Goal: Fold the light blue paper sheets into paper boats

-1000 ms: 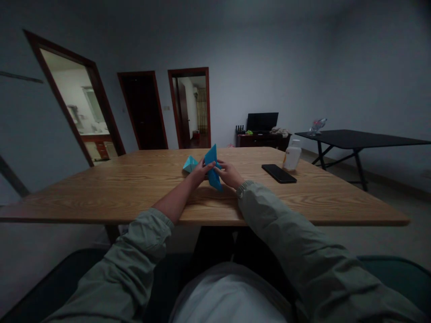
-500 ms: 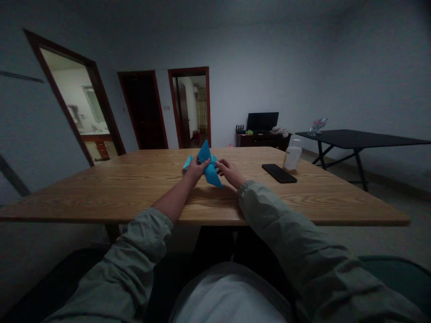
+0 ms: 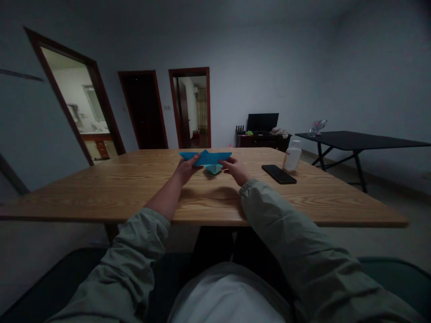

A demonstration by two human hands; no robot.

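Note:
A blue folded paper boat [image 3: 209,158] is held level just above the table, its peak pointing up. My left hand [image 3: 186,169] pinches its left part, with the thumb on the near side. At the right end, my right hand [image 3: 237,169] grips the paper between thumb and fingers. Below the boat's middle shows a lighter blue folded paper piece [image 3: 213,170]; whether it is part of the boat or a separate piece on the table I cannot tell. The fingers behind the paper are hidden.
On the wooden table [image 3: 134,179], a black phone [image 3: 279,174] lies right of my right hand. A white bottle [image 3: 292,157] stands just behind it. Farther off are a black folding table [image 3: 357,138] and a screen on a low cabinet [image 3: 263,122].
The blue paper boat has turned from a steep slant to level. My hands have moved apart, the left going left and the right slightly right, and now hold it at both sides.

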